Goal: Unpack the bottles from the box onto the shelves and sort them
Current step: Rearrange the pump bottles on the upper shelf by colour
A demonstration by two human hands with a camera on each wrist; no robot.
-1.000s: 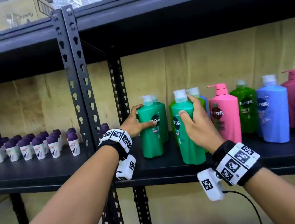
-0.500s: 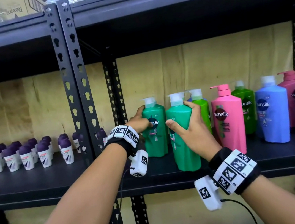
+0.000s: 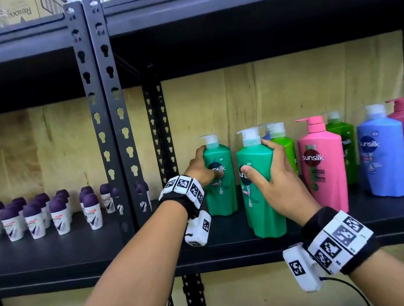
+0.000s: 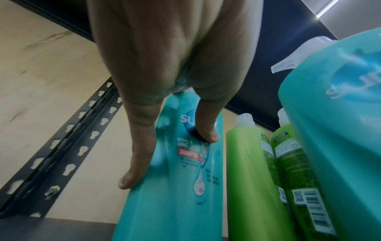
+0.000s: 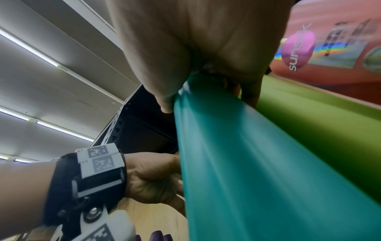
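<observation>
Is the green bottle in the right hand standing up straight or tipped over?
Standing up. The teal-green bottle rests base-down on the shelf, pump on top, right hand gripping it.

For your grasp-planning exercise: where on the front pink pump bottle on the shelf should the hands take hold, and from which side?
Grip the pink bottle round its flat-sided body, below the shoulder, coming from the open shelf front. It stands upright; the light green bottle and blue bottle crowd its sides, and its pump spout looks too thin to lift by.
</observation>
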